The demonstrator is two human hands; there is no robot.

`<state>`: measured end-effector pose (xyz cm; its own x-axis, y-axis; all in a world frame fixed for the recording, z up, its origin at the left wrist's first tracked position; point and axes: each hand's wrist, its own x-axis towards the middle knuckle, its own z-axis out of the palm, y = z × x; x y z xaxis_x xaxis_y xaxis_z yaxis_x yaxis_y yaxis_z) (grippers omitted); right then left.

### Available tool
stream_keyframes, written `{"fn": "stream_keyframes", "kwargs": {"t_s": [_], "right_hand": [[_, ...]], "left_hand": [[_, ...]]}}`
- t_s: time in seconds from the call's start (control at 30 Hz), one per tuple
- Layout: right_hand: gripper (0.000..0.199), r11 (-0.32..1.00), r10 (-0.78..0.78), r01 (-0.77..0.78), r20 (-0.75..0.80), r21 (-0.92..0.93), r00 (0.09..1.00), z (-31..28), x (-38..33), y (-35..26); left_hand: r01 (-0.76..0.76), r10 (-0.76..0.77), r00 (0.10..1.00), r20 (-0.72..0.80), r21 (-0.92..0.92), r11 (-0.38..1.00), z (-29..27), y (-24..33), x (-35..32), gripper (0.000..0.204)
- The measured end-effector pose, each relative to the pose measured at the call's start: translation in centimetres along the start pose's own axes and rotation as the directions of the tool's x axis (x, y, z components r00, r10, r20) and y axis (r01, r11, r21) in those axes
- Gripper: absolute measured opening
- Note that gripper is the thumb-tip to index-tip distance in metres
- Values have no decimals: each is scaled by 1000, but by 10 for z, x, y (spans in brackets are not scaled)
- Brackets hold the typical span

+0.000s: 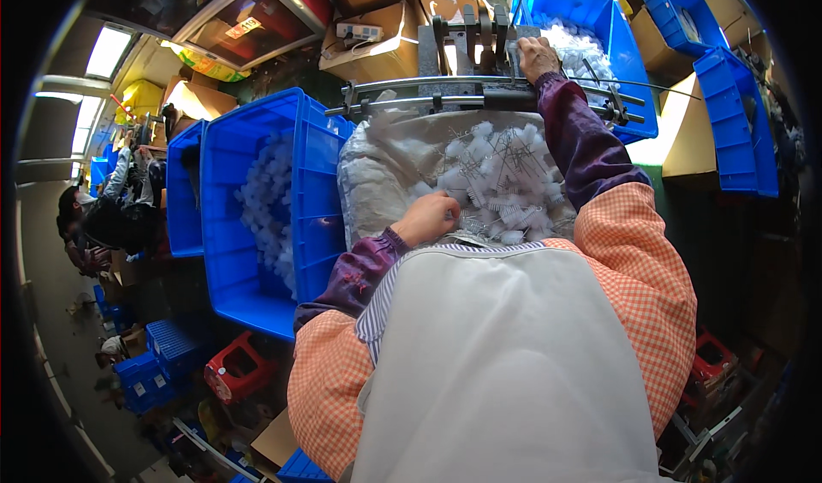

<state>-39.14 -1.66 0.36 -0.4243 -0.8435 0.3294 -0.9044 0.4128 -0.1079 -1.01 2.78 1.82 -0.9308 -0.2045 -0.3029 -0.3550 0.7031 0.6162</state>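
My left hand (426, 218) is at the near left edge of a heap of small white pieces with thin metal wires (505, 170). Its fingers are curled in, and whatever they pinch is hidden. The heap lies in a pale cloth (372, 170) spread before my apron. Farther off, my right hand (538, 58) is bent over the right side of a dark metal bench machine (471, 46). The fingers close down on a part there that I cannot make out. Metal rods (411, 94) run across the machine's near side.
A large blue bin (312, 192) with white pieces stands left of the cloth. Another blue bin (629, 59) with similar pieces stands behind my right hand. Cardboard boxes (377, 46) sit at the back. Red stools (240, 368) stand on the floor; another person (120, 213) works far left.
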Motion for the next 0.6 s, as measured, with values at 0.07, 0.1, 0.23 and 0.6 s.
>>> {"fn": "stream_keyframes", "kwargs": {"t_s": [0.07,0.1,0.23,0.6], "right_hand": [[17,1000,-2,2,5,27,1000,1,-1,1],[17,999,-9,9,10,34,1000,1,-1,3],[18,999,-4,3,29,39,1000,-2,-2,0],[17,999,7,-8,20,40,1000,0,0,0]], "left_hand": [[-7,4,996,-86,-31,999,1,2,0,24],[-11,5,992,-129,-46,999,2,2,0,23],[86,-117,980,-159,-193,977,-2,-1,0,22],[440,-358,814,-458,84,894,-18,-29,0,39]]}}
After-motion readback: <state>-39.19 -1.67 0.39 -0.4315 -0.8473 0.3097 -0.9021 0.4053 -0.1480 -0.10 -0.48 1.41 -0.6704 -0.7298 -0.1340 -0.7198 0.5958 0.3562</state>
